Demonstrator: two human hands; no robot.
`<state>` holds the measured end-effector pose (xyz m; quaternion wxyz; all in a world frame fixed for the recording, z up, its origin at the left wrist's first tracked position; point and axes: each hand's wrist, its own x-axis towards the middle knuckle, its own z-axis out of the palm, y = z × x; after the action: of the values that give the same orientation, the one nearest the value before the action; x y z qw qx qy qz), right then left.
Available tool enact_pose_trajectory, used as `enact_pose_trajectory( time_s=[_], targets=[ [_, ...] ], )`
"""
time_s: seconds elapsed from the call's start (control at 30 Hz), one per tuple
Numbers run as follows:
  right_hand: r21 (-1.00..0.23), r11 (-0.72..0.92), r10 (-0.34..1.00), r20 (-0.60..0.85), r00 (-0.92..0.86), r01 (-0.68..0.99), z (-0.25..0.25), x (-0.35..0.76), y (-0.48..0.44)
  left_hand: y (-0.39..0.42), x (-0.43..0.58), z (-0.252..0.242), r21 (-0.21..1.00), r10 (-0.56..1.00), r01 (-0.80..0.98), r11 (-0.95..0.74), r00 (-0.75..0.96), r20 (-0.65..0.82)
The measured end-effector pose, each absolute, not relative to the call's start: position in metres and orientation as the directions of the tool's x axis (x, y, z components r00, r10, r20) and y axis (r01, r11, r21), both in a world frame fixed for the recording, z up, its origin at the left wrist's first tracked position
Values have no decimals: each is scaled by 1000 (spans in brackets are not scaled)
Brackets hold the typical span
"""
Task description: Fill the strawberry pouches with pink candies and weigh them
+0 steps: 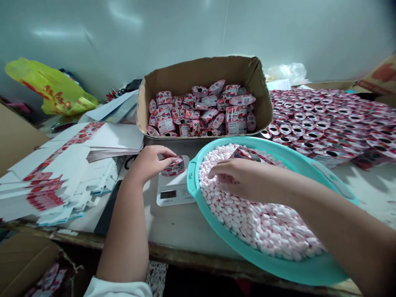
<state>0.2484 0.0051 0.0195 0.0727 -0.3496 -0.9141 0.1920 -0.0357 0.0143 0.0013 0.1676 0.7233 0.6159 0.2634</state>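
My left hand (154, 161) has its thumb and fingertips closed around a small red-and-white printed candy box (175, 166). That box rests on a white kitchen scale (167, 201); its display is too small to read. My right hand (230, 175) is low in a turquoise basin (193, 173), its fingers curled down against pink-and-white oval candies (235, 214). Whatever is inside those fingers is hidden. Just behind that hand, an open printed box (244, 153) lies tilted on the candies, partly covered by the hand and wrist.
A cardboard box (266, 99) of printed candy boxes stands behind the scale. Many open-topped printed boxes (312, 123) crowd the right. Flat printed cartons (68, 165) are stacked at left, near a yellow plastic bag (52, 88). The table's front edge (173, 253) runs below.
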Motion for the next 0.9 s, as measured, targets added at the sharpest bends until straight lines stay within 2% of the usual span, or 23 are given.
enact_pose_trajectory(
  time_s=[0.1,0.23,0.37,0.5,0.63,0.7,0.77,0.9],
  targets=[
    [-383,656,686,-58,-725,651,21,247,4,13,-36,3,549,982,822,-151,62,178],
    [-354,671,692,-16,-722,651,18,246,6,13,-36,4,495,985,861,-115,34,170],
    [-359,718,659,77,-748,596,12,247,8,11,-35,5,498,962,859,-115,-28,270],
    [-372,796,583,258,-770,478,19,245,6,10,-37,7,451,925,885,-118,-66,373],
    [-398,828,557,500,-663,396,32,246,3,11,-42,6,420,951,902,-100,-38,307],
    [-406,826,564,571,-597,392,34,247,3,12,-44,5,396,960,914,-88,-27,278],
    [-411,819,574,590,-568,400,33,248,4,13,-45,4,389,967,917,-91,-12,253],
    [-425,814,577,507,-640,397,29,247,6,14,-46,2,395,989,915,-79,21,149]
  ],
)
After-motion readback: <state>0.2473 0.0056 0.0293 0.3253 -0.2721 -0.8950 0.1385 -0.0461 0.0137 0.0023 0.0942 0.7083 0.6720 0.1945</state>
